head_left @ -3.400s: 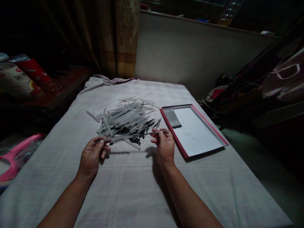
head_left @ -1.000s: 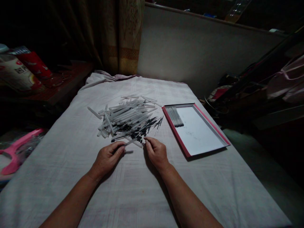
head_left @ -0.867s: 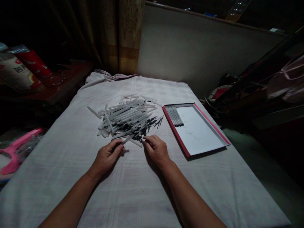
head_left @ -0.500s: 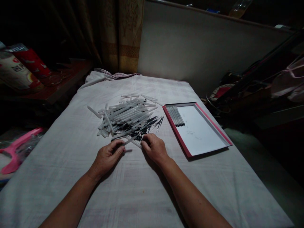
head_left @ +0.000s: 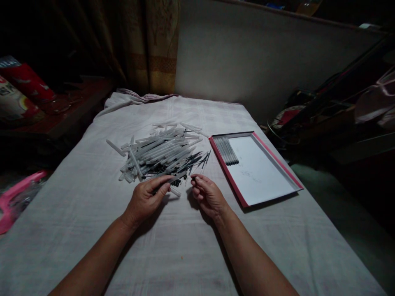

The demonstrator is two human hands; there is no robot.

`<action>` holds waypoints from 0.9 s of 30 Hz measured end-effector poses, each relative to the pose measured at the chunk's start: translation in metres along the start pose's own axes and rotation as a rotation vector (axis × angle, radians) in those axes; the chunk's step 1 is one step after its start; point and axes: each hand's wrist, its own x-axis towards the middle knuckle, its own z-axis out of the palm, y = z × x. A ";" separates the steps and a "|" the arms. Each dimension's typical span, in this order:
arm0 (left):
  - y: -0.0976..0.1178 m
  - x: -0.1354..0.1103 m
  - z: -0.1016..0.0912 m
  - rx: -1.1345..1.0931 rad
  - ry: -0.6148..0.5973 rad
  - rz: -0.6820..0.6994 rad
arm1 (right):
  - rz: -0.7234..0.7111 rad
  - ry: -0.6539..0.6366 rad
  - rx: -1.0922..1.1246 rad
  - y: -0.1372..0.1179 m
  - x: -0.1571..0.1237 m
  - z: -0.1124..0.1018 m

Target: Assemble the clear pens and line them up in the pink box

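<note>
My left hand (head_left: 148,197) is closed, with a translucent pen barrel (head_left: 179,177) pinched between thumb and fingers and pointing up to the right. Just under those fingertips another clear barrel (head_left: 175,191) shows; whether it is held or lies on the cloth I cannot tell. My right hand (head_left: 207,195) pinches a small black pen part (head_left: 194,178), mostly covered by the fingers, a short gap from the barrel's end. Beyond both hands spreads a pile of clear pen barrels (head_left: 163,150), with thin dark refills (head_left: 202,158) and small black pieces (head_left: 175,182) at its near side.
Right of the pile stands a shallow red-edged box lid (head_left: 256,172), with a row of black-tipped pens (head_left: 226,151) along its left side. Everything rests on a pale cloth-covered table (head_left: 160,255). A pink plastic object (head_left: 18,197) sits off the left edge.
My right hand has lifted off the pile's near edge, turned, and now shows a small black part in its pinch. My left hand has brought the barrel slightly right and up.
</note>
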 end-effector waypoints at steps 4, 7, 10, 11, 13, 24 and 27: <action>-0.006 -0.007 0.009 0.057 0.059 0.146 | 0.059 -0.054 0.092 -0.004 0.001 -0.005; -0.010 -0.010 0.010 0.079 0.028 0.253 | 0.071 -0.086 0.109 -0.003 0.001 -0.007; -0.010 -0.010 0.008 0.085 -0.012 0.302 | 0.080 -0.090 0.095 -0.002 0.002 -0.007; -0.010 -0.009 0.007 0.081 -0.020 0.307 | 0.082 -0.089 0.092 -0.001 0.002 -0.007; -0.009 -0.009 0.006 0.070 -0.032 0.306 | 0.087 -0.084 0.086 -0.001 0.001 -0.006; -0.007 -0.011 0.006 0.072 -0.051 0.263 | 0.074 -0.043 0.003 0.003 0.000 -0.004; -0.008 -0.011 0.007 0.092 -0.051 0.263 | 0.058 -0.032 -0.033 0.002 0.000 -0.003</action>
